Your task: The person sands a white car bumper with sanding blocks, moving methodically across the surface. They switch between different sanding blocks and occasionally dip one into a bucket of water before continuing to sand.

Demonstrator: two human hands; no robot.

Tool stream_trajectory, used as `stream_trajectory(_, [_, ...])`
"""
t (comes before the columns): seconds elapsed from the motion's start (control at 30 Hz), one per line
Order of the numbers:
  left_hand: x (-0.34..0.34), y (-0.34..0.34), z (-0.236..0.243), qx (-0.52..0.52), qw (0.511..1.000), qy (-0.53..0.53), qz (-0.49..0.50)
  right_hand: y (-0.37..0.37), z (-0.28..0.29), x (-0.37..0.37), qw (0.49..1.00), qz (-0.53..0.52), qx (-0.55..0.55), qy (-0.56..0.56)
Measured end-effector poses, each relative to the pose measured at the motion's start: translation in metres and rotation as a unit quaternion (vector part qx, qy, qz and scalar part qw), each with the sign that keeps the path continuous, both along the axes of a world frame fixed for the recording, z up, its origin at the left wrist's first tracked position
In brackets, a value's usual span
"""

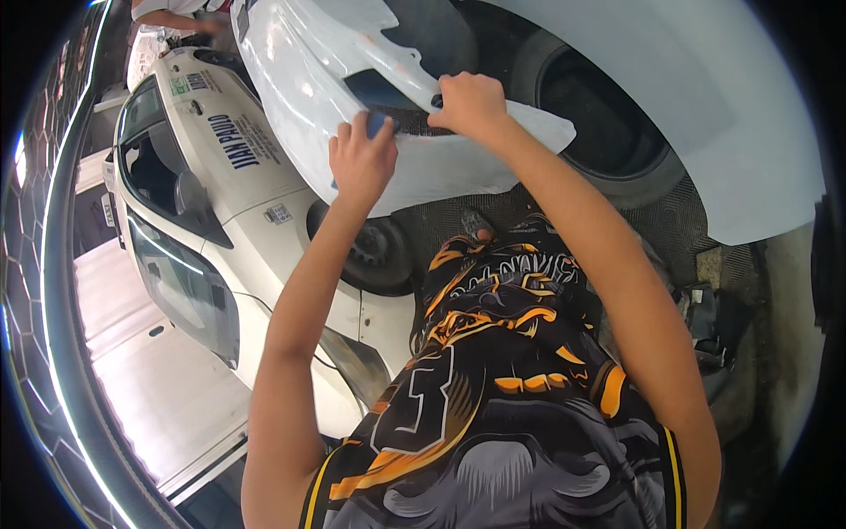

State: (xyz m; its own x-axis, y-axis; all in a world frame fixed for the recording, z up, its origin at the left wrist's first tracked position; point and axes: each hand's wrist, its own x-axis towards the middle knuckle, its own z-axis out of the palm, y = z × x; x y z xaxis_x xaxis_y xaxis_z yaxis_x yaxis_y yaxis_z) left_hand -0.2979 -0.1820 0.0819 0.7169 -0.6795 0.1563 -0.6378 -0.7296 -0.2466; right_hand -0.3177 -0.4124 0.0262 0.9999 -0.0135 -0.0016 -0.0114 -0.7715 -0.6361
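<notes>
A detached white car bumper [300, 88] with openings and a pointed end lies across the upper middle. My left hand [361, 157] is closed on a blue pad or block [382, 123] against the panel's surface, beside a dark opening. My right hand [470, 110] is curled over the bumper's inner edge above that opening, its fingertips partly hidden by a small dark spot or piece that I cannot make out.
A white taxi [247, 256] stands on the left. A dark tire [599, 123] and another pale body panel [723, 88] are at the right. Dark items [709, 326] lie on the floor. Another person's arm [176, 13] is at the top left.
</notes>
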Motion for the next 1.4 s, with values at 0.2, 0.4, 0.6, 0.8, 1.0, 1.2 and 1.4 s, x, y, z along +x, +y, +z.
stream_trajectory(0.2, [0.007, -0.004, 0.007, -0.008, 0.997, -0.067, -0.024, 0.000, 0.004, -0.001, 1.000, -0.004, -0.002, 0.018])
stream_trajectory(0.4, [0.022, -0.009, 0.020, 0.040, 0.991, -0.123, 0.018, 0.001, 0.008, -0.003, 0.999, 0.011, 0.002, 0.030])
stream_trajectory(0.6, [0.027, -0.014, 0.026, 0.101, 0.994, -0.041, 0.008, -0.001, 0.010, -0.001, 0.999, 0.013, 0.000, 0.035])
stream_trajectory(0.8, [0.026, -0.031, 0.032, 0.135, 0.990, -0.029, -0.001, -0.001, 0.007, 0.000, 1.000, 0.012, 0.011, 0.019])
stream_trajectory(1.0, [0.026, -0.043, 0.032, 0.205, 0.973, 0.105, -0.025, 0.002, 0.002, -0.001, 1.000, 0.010, 0.022, 0.016])
stream_trajectory(1.2, [0.022, -0.041, 0.031, 0.183, 0.967, 0.174, -0.039, 0.000, 0.003, -0.001, 0.999, 0.009, 0.032, 0.013])
stream_trajectory(1.4, [0.006, -0.002, 0.016, 0.008, 0.999, -0.032, 0.014, 0.002, 0.002, -0.001, 1.000, 0.011, 0.022, 0.017])
